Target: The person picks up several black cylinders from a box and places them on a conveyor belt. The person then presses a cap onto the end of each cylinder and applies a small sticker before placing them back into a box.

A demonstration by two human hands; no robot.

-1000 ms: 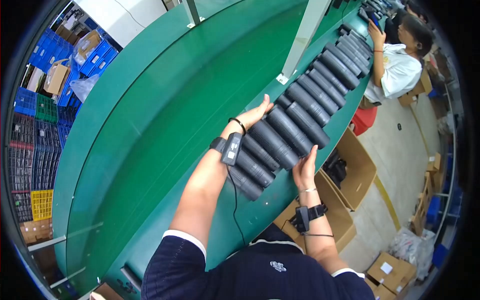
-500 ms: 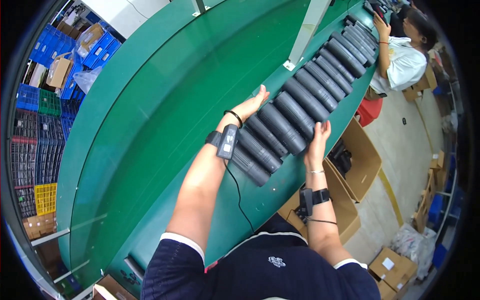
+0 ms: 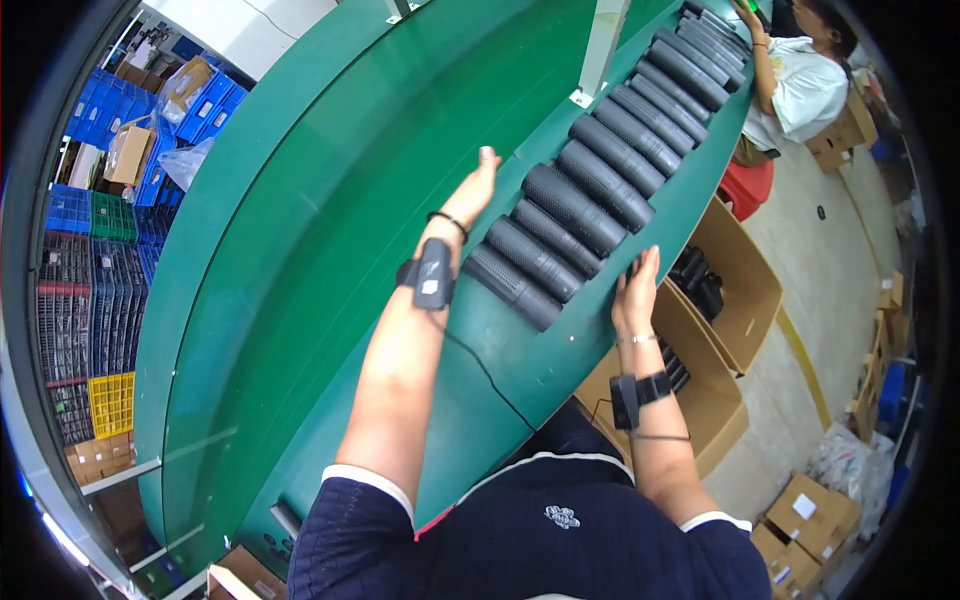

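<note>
The left hand [image 3: 470, 195] was open, with its fingers held out, and it gripped nothing. The right hand [image 3: 633, 300] was open too, with its fingers up and a bit bent, and it seemed to hold nothing. The row of dark tubes [image 3: 575, 208] lay between the two hands, and neither hand seemed to touch it. The tubes were side by side on the green table [image 3: 500, 340], maybe so each one stopped the next from rolling. A thin cable [image 3: 490, 375] ran from the left wrist over the table, where it could get in the way. The right hand was near the table's edge, close above an open cardboard box [image 3: 720, 420]. A metal post [image 3: 605, 50] stood beside the row, but the wide green track [image 3: 330, 230] gave the left hand room to move.
</note>
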